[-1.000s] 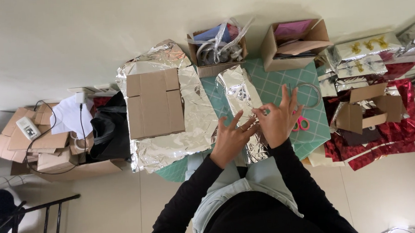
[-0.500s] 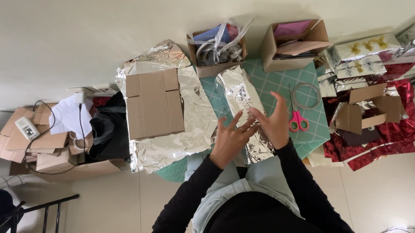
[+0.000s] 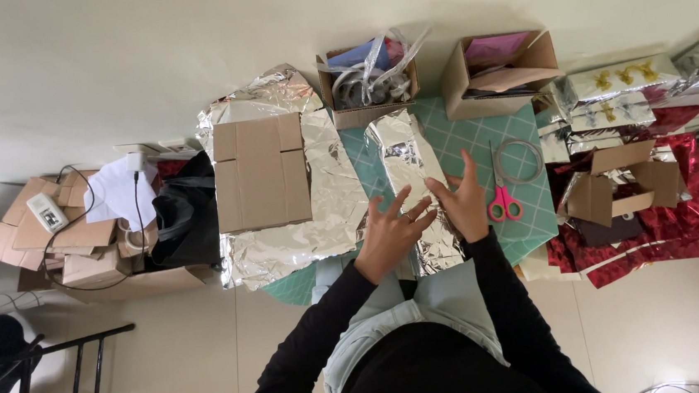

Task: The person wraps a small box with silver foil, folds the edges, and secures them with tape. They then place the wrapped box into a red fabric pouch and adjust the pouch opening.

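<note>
A long strip of crinkled silver foil wrap lies on a green cutting mat in front of me. My left hand rests on the near part of the strip with fingers spread. My right hand presses flat on the strip's right edge, fingers apart. Neither hand grips anything. Pink-handled scissors lie just right of my right hand. A flat cardboard box sits on a larger silver foil sheet to the left.
Two open cardboard boxes stand at the mat's far edge. A coil of clear cord lies by the scissors. Red foil, a small open box and wrapped gifts crowd the right. Cardboard scraps, a black bag and a black chair are left.
My right hand has lowered from a raised, spread pose onto the foil strip's right edge. My left hand has opened flat onto the strip.
</note>
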